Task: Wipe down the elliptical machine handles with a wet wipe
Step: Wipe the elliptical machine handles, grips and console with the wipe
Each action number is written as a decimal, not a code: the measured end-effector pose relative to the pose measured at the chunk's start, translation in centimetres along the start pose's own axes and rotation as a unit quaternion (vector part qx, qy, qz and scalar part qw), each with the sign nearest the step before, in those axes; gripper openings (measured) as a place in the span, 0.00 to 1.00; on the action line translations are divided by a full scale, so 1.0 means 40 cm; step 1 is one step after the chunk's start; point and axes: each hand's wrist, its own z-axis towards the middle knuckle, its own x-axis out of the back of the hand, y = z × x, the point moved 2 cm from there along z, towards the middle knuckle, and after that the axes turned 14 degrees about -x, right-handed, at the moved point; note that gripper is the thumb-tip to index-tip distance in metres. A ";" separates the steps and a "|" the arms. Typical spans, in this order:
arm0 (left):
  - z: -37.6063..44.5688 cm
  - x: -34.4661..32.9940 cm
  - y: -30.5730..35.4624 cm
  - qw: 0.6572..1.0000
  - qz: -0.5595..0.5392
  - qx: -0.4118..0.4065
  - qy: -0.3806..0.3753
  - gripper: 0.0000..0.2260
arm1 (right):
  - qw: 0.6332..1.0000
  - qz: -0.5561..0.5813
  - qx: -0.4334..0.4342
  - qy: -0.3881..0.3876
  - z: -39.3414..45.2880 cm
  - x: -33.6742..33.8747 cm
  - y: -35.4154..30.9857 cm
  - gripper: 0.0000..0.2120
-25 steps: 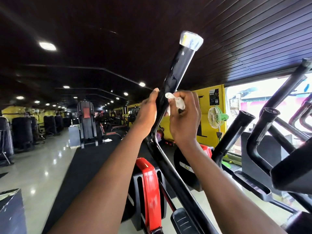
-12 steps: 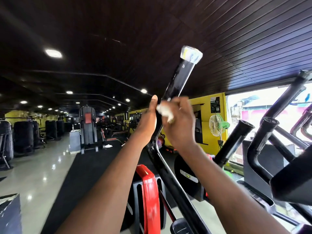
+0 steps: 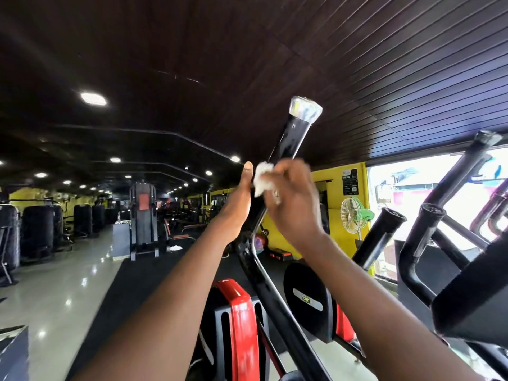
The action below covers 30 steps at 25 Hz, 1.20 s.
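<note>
— Since half a second ago, both hands sit a touch lower in the view, and the crumpled white wet wipe (image 3: 263,178) has shifted from under the right knuckles to the left face of the bar, so more of it shows.

— Where is it exactly?

— Pressed against the glossy black tubular elliptical handle (image 3: 288,143), right where the two hands meet, well below the handle's clear plastic-wrapped end cap (image 3: 305,110). The handle rises tilted up and to the right towards the dark slatted ceiling (image 3: 384,50).

— And the hands?

— The right hand (image 3: 292,199) has its fingers curled round the wipe and the bar, holding the wipe against it; it is motion-blurred. The left hand (image 3: 237,204) clasps the bar from the left side, thumb pointing up along it, just beside the wipe.

— What lies around it?

— Lower down the handle bends and runs to the bottom of the view, past a red and black machine shroud (image 3: 242,325). To the right stand a second black handle with an open tube end (image 3: 384,232) and further black curved bars (image 3: 423,243). Behind them is a yellow wall (image 3: 335,188) with a small white and green fan (image 3: 353,215) and a bright window (image 3: 428,193). On the left, a shiny pale floor (image 3: 55,284) leads past dark gym machines (image 3: 143,215) under round ceiling lights (image 3: 93,99).
</note>
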 end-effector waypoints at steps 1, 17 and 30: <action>0.006 0.001 0.022 1.000 0.009 0.010 0.004 0.37 | 0.998 -0.029 0.041 -0.039 -0.034 -0.009 0.001 0.09; 0.102 -0.068 0.137 0.997 0.027 -0.065 -0.027 0.26 | 0.985 0.086 -0.039 0.143 0.127 0.051 0.012 0.12; 0.091 -0.077 0.165 0.998 0.024 -0.037 -0.036 0.40 | 0.755 0.502 -0.422 -0.014 0.147 0.024 0.004 0.14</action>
